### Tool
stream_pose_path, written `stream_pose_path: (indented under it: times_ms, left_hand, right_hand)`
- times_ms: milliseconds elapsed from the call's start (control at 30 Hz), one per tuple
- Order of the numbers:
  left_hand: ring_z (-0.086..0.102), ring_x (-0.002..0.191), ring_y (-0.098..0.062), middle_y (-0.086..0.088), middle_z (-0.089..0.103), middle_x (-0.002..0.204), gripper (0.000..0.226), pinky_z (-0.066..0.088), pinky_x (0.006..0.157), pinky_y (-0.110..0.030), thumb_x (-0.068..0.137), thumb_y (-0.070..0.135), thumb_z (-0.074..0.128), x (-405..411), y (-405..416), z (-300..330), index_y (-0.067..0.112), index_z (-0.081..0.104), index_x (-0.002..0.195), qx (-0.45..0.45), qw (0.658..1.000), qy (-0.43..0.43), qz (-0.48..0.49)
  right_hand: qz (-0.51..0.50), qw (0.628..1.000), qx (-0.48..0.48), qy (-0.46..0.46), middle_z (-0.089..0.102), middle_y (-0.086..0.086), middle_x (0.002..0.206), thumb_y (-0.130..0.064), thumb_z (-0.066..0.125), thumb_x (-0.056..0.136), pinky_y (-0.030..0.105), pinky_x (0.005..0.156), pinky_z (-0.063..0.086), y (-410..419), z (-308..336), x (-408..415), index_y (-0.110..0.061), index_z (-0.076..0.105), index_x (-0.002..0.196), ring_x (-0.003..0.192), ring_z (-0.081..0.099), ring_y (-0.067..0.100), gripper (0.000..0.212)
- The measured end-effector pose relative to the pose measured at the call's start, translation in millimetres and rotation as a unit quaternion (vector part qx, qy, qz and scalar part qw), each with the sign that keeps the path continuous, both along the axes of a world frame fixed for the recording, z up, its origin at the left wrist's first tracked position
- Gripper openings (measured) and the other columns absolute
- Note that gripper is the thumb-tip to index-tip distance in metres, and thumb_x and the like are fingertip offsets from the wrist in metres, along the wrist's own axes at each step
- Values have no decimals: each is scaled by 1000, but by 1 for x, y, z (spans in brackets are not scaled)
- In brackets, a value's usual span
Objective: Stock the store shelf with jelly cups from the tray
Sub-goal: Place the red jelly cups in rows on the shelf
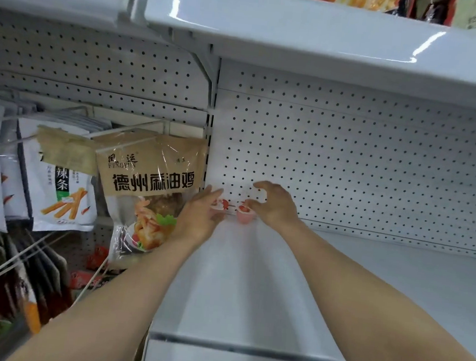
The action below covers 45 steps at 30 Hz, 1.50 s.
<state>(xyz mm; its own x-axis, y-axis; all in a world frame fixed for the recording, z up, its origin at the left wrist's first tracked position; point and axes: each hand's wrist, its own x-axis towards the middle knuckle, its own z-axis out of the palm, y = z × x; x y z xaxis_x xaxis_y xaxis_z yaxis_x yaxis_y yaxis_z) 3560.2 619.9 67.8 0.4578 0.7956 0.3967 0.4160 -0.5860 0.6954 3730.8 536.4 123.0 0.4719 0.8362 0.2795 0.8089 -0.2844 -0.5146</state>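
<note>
Head | L hand (200, 216) grips far-left jelly cup (219, 205) | R hand (275, 205) pinches round pink cup (244, 214) | glossy white metal shelf (251, 282), pegboard (348, 161) behind

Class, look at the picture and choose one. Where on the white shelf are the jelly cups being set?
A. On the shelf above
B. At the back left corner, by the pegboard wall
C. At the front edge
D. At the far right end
B: both hands, left hand and right hand, hold the pink jelly cups at the shelf's back left corner, against the pegboard wall.
</note>
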Motion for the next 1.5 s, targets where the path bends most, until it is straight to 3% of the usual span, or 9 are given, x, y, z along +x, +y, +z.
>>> stream_pose_path:
  times_ms: [233, 367, 533, 667, 800, 933, 1133, 1400, 1500]
  left_hand:
    - [32, 143, -30, -3, 38, 154, 60, 32, 115, -45, 89, 37, 65, -59, -34, 51, 29, 43, 145, 66, 994, 55, 66]
    - [33, 141, -32, -5, 38, 154, 55, 37, 111, -49, 94, 39, 57, -108, -58, 65, 30, 43, 146, 85, 989, 58, 103]
    - [54, 121, -35, -10, 57, 136, 53, 49, 96, -45, 91, 53, 55, -174, -84, 66, 26, 52, 137, 89, 984, 102, 112]
    - [53, 118, -35, -9, 61, 129, 42, 49, 91, -40, 90, 44, 59, -221, -105, 56, 26, 59, 128, 92, 983, 101, 121]
    - [44, 132, -34, -11, 55, 139, 52, 45, 101, -45, 91, 48, 58, -261, -112, 37, 21, 54, 136, 72, 983, 122, 115]
    - [47, 129, -35, -9, 52, 143, 55, 46, 101, -47, 95, 52, 47, -293, -118, 18, 22, 50, 141, 41, 982, 133, 130]
    - [47, 131, -35, -12, 52, 144, 58, 42, 106, -47, 95, 53, 46, -323, -113, -18, 20, 48, 143, 31, 978, 151, 142]
    - [55, 119, -39, -15, 61, 131, 58, 50, 93, -46, 95, 53, 47, -341, -103, -108, 16, 51, 139, -41, 963, 213, 162]
    - [59, 113, -39, -18, 64, 123, 54, 51, 89, -44, 96, 50, 47, -348, -106, -160, 15, 53, 137, -100, 958, 223, 151]
  right_hand:
    - [20, 988, -48, -144, 38, -2, 156, -56, 52, 95, 41, 113, 33, -37, 43, -59, -32, 40, 149, 146, 25, 23, 60]
    - [33, 987, -41, -150, 37, 2, 157, -55, 47, 97, 44, 115, 31, -59, 55, -111, -30, 40, 150, 145, 27, 28, 59]
    - [50, 986, -62, -145, 38, 11, 155, -54, 47, 97, 44, 114, 33, -87, 54, -178, -26, 38, 151, 142, 31, 33, 61]
    - [64, 984, -81, -148, 41, 14, 152, -56, 45, 97, 43, 110, 36, -104, 46, -229, -25, 42, 148, 138, 38, 35, 60]
    - [78, 983, -86, -146, 41, 15, 153, -56, 45, 98, 39, 109, 35, -113, 29, -273, -29, 39, 150, 139, 40, 35, 59]
    - [113, 982, -110, -109, 36, 9, 159, -55, 40, 100, 39, 111, 34, -113, 1, -301, -31, 31, 154, 142, 37, 31, 61]
    - [131, 979, -136, -72, 40, 11, 155, -59, 38, 98, 43, 112, 36, -98, -39, -325, -27, 40, 150, 141, 37, 33, 61]
    - [189, 959, -194, -86, 52, 12, 140, -54, 39, 101, 39, 95, 45, -79, -122, -340, -22, 43, 146, 127, 50, 33, 56]
    - [215, 946, -235, -53, 50, 13, 143, -51, 40, 102, 40, 98, 47, -80, -171, -341, -21, 44, 145, 128, 50, 34, 53]
